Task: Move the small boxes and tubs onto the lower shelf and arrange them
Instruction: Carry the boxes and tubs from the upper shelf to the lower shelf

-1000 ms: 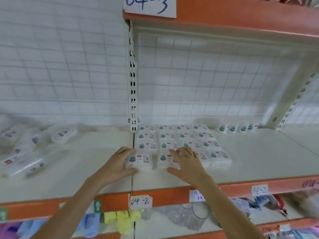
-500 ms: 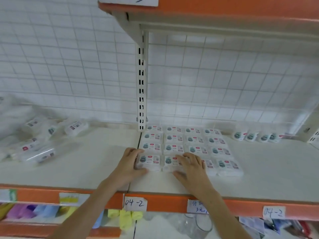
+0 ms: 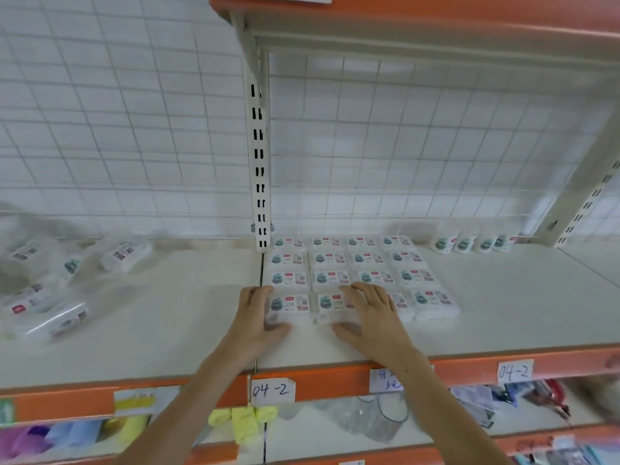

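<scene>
Now, from my head camera, both my hands are at the front row of small boxes [image 3: 352,280] laid flat in a neat grid on the white shelf [image 3: 503,313], just right of the slotted upright [image 3: 259,162]. My left hand [image 3: 256,317] cups the left end of the front-left box [image 3: 288,307], fingers along its side and thumb curled under its front edge. My right hand [image 3: 372,313] lies over the next box [image 3: 332,307], fingers spread on top and thumb against its front edge. Four small tubs [image 3: 469,244] stand in a row at the back, right of the grid. Loose packs [image 3: 50,297] lie scattered and blurred on the shelf's left part. A paper tag reading 04-2 [image 3: 272,391] hangs on the orange front rail.
</scene>
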{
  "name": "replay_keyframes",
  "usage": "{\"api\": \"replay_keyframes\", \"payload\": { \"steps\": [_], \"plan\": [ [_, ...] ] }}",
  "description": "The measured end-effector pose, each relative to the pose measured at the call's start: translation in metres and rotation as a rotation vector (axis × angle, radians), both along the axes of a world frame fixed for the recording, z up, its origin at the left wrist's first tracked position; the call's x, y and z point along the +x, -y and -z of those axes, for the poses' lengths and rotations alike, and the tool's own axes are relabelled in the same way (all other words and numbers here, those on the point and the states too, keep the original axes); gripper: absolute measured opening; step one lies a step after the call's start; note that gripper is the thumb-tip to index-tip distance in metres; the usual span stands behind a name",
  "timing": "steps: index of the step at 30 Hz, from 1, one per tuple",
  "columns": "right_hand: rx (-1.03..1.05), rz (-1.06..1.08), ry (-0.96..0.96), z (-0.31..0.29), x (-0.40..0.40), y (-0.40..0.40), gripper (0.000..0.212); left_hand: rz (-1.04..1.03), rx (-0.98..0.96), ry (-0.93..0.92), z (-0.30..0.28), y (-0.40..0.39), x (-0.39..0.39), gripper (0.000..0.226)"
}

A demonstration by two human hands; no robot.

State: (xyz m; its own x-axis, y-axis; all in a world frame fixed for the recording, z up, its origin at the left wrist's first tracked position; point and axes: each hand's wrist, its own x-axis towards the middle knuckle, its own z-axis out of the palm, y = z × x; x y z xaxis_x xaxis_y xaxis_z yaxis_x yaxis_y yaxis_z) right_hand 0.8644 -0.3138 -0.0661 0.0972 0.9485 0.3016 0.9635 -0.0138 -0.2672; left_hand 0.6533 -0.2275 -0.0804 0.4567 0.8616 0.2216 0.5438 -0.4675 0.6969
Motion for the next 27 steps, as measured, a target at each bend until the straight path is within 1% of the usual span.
{"api": "replay_keyframes", "payload": {
  "steps": [1, 3, 6, 8, 10, 13, 15, 18, 23, 27],
  "plan": [
    [0.04, 0.011, -0.004, -0.002, 0.001, 0.002, 0.066, 0.005, -0.008, 0.004, -0.001, 0.001, 0.0, 0.075],
    [0.116, 0.066, -0.072, -0.006, 0.011, 0.01, 0.062, 0.011, -0.02, 0.007, -0.003, 0.003, -0.002, 0.083],
    [0.145, 0.22, -0.157, -0.012, 0.038, 0.029, 0.063, 0.023, 0.008, -0.031, -0.006, 0.007, -0.004, 0.088],
    [0.064, 0.346, -0.186, -0.015, 0.058, 0.043, 0.065, 0.011, -0.005, -0.042, -0.009, 0.013, -0.001, 0.087],
    [-0.037, 0.419, -0.223, -0.015, 0.076, 0.053, 0.068, -0.039, -0.071, -0.032, -0.013, 0.021, 0.006, 0.089],
    [-0.129, 0.44, -0.317, -0.015, 0.09, 0.059, 0.069, -0.103, -0.126, -0.077, -0.013, 0.028, 0.024, 0.098],
    [-0.149, 0.417, -0.363, -0.013, 0.093, 0.058, 0.062, -0.129, -0.149, -0.111, -0.009, 0.029, 0.033, 0.101],
    [-0.109, 0.393, -0.304, -0.011, 0.096, 0.054, 0.055, -0.176, -0.133, -0.173, -0.004, 0.028, 0.04, 0.097],
    [-0.098, 0.348, -0.197, -0.007, 0.103, 0.047, 0.054, -0.231, -0.102, -0.291, -0.008, 0.034, 0.047, 0.087],
    [-0.054, 0.322, -0.138, 0.001, 0.107, 0.048, 0.055, -0.249, -0.097, -0.321, -0.01, 0.042, 0.05, 0.082]
  ]
}}
